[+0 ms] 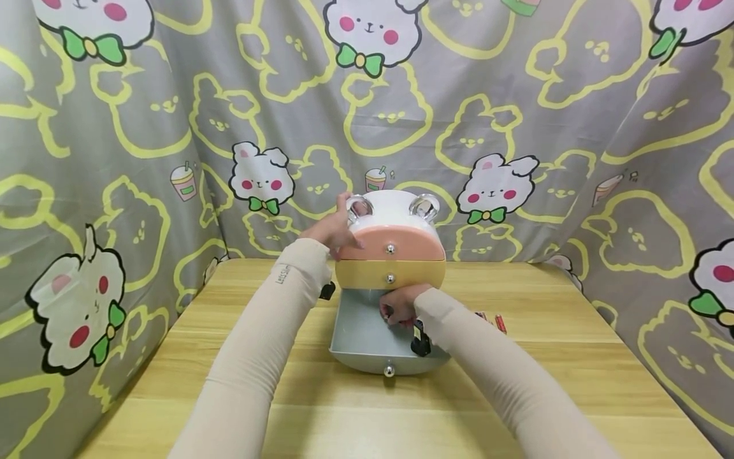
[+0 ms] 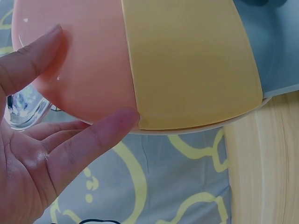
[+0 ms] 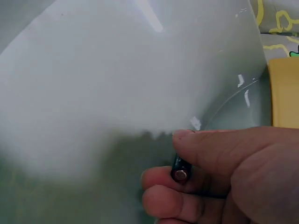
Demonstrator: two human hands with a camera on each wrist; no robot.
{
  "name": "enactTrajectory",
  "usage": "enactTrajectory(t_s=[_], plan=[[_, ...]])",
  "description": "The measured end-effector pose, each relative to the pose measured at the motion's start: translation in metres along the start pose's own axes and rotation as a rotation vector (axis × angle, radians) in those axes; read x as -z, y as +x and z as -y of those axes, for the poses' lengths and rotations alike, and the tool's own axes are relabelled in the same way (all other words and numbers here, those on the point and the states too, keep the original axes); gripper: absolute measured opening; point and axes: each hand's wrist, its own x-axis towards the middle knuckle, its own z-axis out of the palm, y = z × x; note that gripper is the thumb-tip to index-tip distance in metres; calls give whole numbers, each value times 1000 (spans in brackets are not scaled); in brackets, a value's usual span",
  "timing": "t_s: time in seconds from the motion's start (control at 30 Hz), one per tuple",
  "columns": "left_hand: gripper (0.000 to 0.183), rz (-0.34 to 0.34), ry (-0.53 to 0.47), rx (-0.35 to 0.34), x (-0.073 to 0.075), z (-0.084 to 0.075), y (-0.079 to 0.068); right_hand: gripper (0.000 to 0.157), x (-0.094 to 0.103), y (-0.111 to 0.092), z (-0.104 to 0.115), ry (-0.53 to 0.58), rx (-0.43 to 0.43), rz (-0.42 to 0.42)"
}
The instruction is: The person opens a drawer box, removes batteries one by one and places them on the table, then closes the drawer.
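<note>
A small bear-eared drawer box (image 1: 392,213) stands on the table, with a peach top drawer (image 1: 415,242), a yellow middle drawer (image 1: 364,275) and a grey-blue bottom drawer (image 1: 358,338) pulled out. Against the box's upper left side rests my left hand (image 1: 332,231), fingers spread, with one fingertip pressing the peach front in the left wrist view. Inside the bottom drawer, my right hand (image 1: 401,305) pinches a small dark battery (image 3: 181,173) between thumb and fingers. Its metal end faces the right wrist camera; most of its body is hidden by the fingers.
A red battery (image 1: 501,323) lies on the wooden table (image 1: 287,408) to the right of the box, with another small item partly hidden by my right sleeve (image 1: 487,344). Patterned cloth (image 1: 395,140) hangs behind and on both sides.
</note>
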Motion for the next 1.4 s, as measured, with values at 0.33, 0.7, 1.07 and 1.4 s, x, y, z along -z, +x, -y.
enactTrajectory(t_s=[0.33,0.7,1.07,1.4], plan=[[119,-17,4,-26,4,-1,1,12,15,-5,1,20,13,-21],[121,-29,59,-16,3,-1,-2,11,22,-10,-11,-8,135,-98],[127,-45,103,-80,-1,6,-2,14,25,-33,-24,78,207,-170],[120,-54,169,-87,-4,6,0,18,30,-46,-47,169,176,-207]])
